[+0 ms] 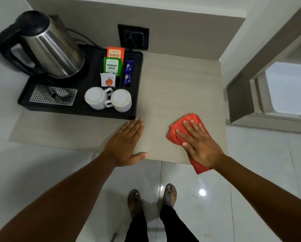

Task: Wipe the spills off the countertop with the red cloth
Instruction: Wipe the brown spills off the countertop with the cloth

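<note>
- The right hand [201, 145] lies flat, palm down, on the red cloth [184, 127], its fingers [187, 126] spread apart and stretched out over the fabric, not pinching it.
- The cloth is folded and sits on the pale surface [172, 84] near its front right corner; one end of it pokes out past the front edge, under the wrist.
- The left hand [125, 142] rests flat on the surface near the front edge, its four fingers [137, 124] pressed together and pointing away from the person, the thumb held out to the side along the edge. It holds nothing.
- The left fingertips are just beside the near right corner of a black tray [76, 110]; whether they touch it cannot be told.
- The two hands are well apart, with bare surface between them.
- On the tray stand a steel kettle [54, 48] at the back left, two white cups [108, 100] upside down at the front, tea packets [112, 64] in slots behind them, and a perforated metal plate [53, 96] at the front left.
- A black wall socket [133, 36] sits behind the tray.
- Below, the person's feet in sandals [152, 198] stand on a glossy tiled floor [233, 198].
</note>
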The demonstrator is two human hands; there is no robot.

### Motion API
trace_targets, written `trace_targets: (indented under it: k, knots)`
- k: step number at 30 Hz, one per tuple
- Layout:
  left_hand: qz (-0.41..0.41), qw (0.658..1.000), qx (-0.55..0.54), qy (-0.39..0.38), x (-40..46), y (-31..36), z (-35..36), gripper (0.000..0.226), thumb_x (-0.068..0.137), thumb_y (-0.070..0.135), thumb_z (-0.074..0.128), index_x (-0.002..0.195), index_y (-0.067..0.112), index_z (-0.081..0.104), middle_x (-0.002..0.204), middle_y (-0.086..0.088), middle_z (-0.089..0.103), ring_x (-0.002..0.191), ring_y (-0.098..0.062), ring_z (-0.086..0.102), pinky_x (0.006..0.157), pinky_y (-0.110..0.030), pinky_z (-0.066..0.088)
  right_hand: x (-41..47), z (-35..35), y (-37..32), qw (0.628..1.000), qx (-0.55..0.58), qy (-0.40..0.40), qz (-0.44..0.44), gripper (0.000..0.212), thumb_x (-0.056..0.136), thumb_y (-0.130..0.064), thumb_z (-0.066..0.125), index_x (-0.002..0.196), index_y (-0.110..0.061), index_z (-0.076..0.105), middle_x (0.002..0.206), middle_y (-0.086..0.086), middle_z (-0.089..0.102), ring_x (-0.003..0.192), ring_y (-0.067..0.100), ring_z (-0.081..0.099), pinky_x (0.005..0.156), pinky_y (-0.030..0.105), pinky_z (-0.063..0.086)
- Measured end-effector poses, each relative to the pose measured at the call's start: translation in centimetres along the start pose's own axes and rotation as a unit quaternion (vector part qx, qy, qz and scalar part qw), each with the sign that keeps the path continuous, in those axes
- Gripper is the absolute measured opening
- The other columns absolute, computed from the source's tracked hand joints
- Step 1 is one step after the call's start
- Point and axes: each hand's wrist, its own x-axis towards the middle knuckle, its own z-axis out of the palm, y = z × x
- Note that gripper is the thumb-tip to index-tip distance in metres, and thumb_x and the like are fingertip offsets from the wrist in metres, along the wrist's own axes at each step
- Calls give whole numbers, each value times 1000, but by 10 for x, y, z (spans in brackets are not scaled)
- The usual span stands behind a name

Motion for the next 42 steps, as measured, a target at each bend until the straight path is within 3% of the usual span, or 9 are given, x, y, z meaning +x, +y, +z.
trace_targets:
  k: [7,12,14,19,25,29,33,37,42]
  knots:
    - [2,999,-32,26,-3,0,-1,111,87,75,48,159,-2,14,170,-20,12,159,-30,5,130,-45,8,103,-6,-47,961,37,93,257,55,102,-38,31,154,-21,28,164,21,12,150,42,4,121,55,1]
    - [50,998,-31,9,-5,-19,-1,117,83,77,53,160,0,12,170,-21,12,159,-32,6,129,-49,12,77,24,-116,975,31,83,204,58,103,-43,27,157,-24,17,165,17,8,152,38,-1,122,54,0]
    - [66,998,-17,5,-7,-26,-1,116,84,78,50,160,1,11,171,-20,11,159,-30,5,128,-50,15,41,27,-108,978,31,80,192,56,102,-43,30,156,-27,21,166,12,10,152,34,1,122,54,3]
    - [77,997,5,13,-8,-27,1,114,87,82,40,160,0,9,171,-20,8,160,-30,1,128,-50,15,-6,7,-32,948,30,90,305,60,99,-49,24,155,-26,25,164,16,16,151,37,8,122,54,4]
    - [75,997,10,7,-6,-26,-2,113,88,81,38,159,-2,11,170,-22,10,159,-32,3,129,-50,13,95,-16,1,869,61,144,470,62,98,-43,25,155,-18,23,163,24,10,149,45,4,120,57,-2]
    - [82,997,11,7,-7,-26,-5,107,92,78,32,159,-3,13,170,-23,12,159,-34,4,129,-50,13,119,3,-57,916,51,139,373,59,101,-41,31,155,-17,25,162,26,14,149,46,7,120,58,1]
    - [82,996,8,19,-6,-27,-2,101,95,73,35,159,-2,15,169,-23,14,159,-33,6,129,-49,13,50,32,-97,967,30,111,228,57,103,-45,30,156,-26,21,165,15,13,152,37,4,123,53,3]
    - [75,997,3,12,-7,-26,-1,95,98,70,28,160,0,11,171,-20,10,159,-30,2,129,-48,12,13,16,-37,959,34,98,265,57,100,-46,31,153,-27,29,164,15,19,151,38,11,122,54,6]
    - [68,998,17,10,-6,-28,1,96,98,72,27,160,0,12,170,-22,13,159,-33,7,128,-51,14,95,-33,59,932,27,110,344,63,98,-48,25,153,-19,31,163,21,18,149,42,11,121,57,3]
